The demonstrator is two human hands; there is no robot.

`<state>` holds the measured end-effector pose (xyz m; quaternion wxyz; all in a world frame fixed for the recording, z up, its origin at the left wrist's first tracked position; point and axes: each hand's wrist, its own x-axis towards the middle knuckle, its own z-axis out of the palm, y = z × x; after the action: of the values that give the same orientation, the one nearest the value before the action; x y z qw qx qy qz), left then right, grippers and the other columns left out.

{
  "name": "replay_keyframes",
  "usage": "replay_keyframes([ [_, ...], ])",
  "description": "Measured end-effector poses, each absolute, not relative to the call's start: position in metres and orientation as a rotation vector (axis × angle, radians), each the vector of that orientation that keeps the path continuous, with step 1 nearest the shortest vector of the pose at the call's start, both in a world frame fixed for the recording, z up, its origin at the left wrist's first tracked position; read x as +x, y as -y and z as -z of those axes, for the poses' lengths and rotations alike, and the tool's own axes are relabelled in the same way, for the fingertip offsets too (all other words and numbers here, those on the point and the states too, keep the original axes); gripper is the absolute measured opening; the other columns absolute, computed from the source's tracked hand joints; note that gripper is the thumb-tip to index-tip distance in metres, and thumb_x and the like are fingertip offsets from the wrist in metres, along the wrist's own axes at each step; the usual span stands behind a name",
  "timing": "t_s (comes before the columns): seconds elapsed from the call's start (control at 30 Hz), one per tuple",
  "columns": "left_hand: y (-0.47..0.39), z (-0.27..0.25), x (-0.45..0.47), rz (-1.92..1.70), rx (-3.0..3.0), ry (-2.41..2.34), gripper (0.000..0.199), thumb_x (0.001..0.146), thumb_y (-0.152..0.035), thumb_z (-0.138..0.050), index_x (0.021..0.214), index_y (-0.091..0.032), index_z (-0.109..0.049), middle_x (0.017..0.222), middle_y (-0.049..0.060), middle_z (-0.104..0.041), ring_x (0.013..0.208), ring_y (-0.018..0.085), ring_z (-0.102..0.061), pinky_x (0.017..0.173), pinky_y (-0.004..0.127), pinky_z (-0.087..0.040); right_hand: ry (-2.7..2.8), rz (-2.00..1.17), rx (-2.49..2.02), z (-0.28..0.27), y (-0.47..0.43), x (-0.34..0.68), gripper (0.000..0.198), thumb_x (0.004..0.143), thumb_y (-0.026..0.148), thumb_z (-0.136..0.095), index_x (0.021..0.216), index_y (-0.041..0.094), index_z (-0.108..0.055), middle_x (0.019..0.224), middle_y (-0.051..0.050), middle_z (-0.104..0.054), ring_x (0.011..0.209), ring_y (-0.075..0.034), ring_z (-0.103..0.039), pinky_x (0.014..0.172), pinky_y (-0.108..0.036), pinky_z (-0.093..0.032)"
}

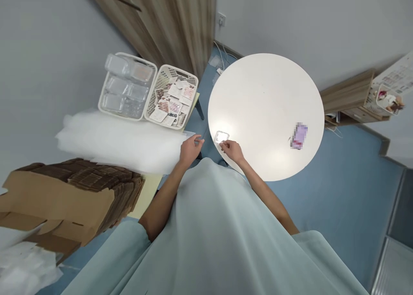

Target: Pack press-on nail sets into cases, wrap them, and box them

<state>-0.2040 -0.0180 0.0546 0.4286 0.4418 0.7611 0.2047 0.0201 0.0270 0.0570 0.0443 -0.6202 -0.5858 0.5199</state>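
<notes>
A small clear plastic box [222,137] with something pale in it lies by the left edge of the round white table [267,88]. My right hand [232,150] is closed, its thumb and fingers pinching at the near corner of this box. Off the table's left side, over the floor, my left hand [191,150] is held in the air with curved fingers a little apart and nothing visible in them. White foam sheets [125,142] are stacked just left of it.
A white basket [100,94] holds clear plastic boxes; another basket [195,82] holds printed cards and small packets. Flattened brown cartons [64,200] are piled at the lower left. A blurred purple item [299,135] lies on the table's right. A wooden shelf [348,94] stands beyond.
</notes>
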Motion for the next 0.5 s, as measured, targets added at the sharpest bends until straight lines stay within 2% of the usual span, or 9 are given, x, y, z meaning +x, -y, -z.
replay_keyframes([
  [0.1, 0.047, -0.059, -0.237, -0.598, 1.014, -2.028, 0.036, 0.099, -0.040, -0.061, 0.129, -0.023, -0.070, 0.116, 0.010, -0.077, 0.098, 0.029, -0.072, 0.095, 0.040, -0.052, 1.902, -1.571, -1.754, -0.074, -0.027, -0.002, 0.028, 0.101, 0.044, -0.060, 0.084, 0.023, -0.067, 0.084, -0.002, -0.077, 0.077, -0.019, -0.069, 0.073, -0.030, -0.049],
  [0.2, 0.076, -0.050, -0.277, -0.659, 0.957, -2.194, 0.040, 0.098, -0.038, -0.062, 0.132, -0.018, -0.067, 0.130, 0.017, -0.070, 0.116, 0.034, -0.067, 0.103, 0.045, -0.051, 2.024, -1.562, -1.598, -0.084, -0.027, -0.032, 0.028, 0.099, 0.046, -0.059, 0.085, 0.024, -0.068, 0.084, -0.002, -0.076, 0.077, -0.019, -0.067, 0.074, -0.031, -0.049],
  [0.33, 0.104, -0.027, -0.327, -0.652, 0.886, -2.395, 0.051, 0.095, -0.035, -0.065, 0.140, -0.010, -0.060, 0.144, 0.025, -0.058, 0.137, 0.040, -0.054, 0.119, 0.052, -0.040, 2.204, -1.537, -1.444, -0.088, -0.025, -0.080, 0.026, 0.098, 0.044, -0.059, 0.088, 0.023, -0.071, 0.084, -0.002, -0.076, 0.079, -0.019, -0.066, 0.075, -0.031, -0.049],
  [0.5, 0.107, 0.001, -0.358, -0.452, 0.910, -2.430, 0.053, 0.096, -0.026, -0.060, 0.145, -0.009, -0.053, 0.150, 0.026, -0.052, 0.141, 0.041, -0.048, 0.119, 0.052, -0.040, 2.396, -1.504, -1.337, -0.088, -0.021, -0.133, 0.023, 0.099, 0.039, -0.061, 0.093, 0.022, -0.075, 0.090, -0.003, -0.077, 0.081, -0.020, -0.067, 0.077, -0.030, -0.049],
])
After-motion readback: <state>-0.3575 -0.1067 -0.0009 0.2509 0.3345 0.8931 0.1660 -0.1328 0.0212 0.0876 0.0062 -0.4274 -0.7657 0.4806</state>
